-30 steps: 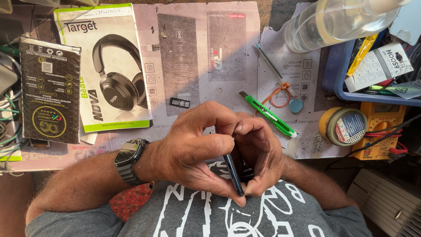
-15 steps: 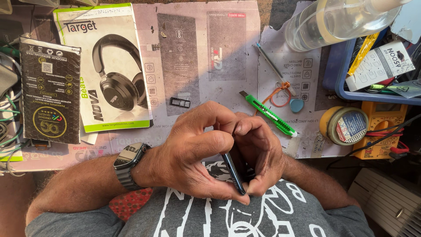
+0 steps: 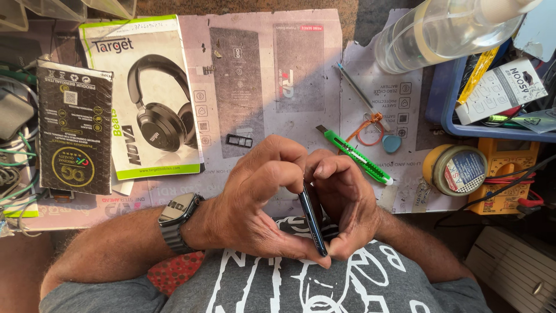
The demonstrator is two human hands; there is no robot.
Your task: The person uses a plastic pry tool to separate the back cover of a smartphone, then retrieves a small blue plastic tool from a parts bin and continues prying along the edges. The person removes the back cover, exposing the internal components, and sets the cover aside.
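Both of my hands are cupped together near my chest around a thin dark smartphone (image 3: 313, 220) held edge-on to the camera. My left hand (image 3: 255, 203), with a dark wristwatch (image 3: 176, 219) on its wrist, wraps the phone's left side. My right hand (image 3: 347, 200) presses on its right side, fingertips meeting at the top. Most of the phone is hidden by my fingers. A small black SIM tray (image 3: 239, 140) lies on the paper mat just beyond my left hand.
A green utility knife (image 3: 354, 155), an orange loop and a blue pick (image 3: 391, 143) lie beyond my right hand. A headphone box (image 3: 145, 95) and a black box (image 3: 74, 133) are at the left. A plastic bottle (image 3: 446, 32), blue tray (image 3: 452, 116), tape roll (image 3: 457, 169) and yellow multimeter (image 3: 507, 174) are at the right.
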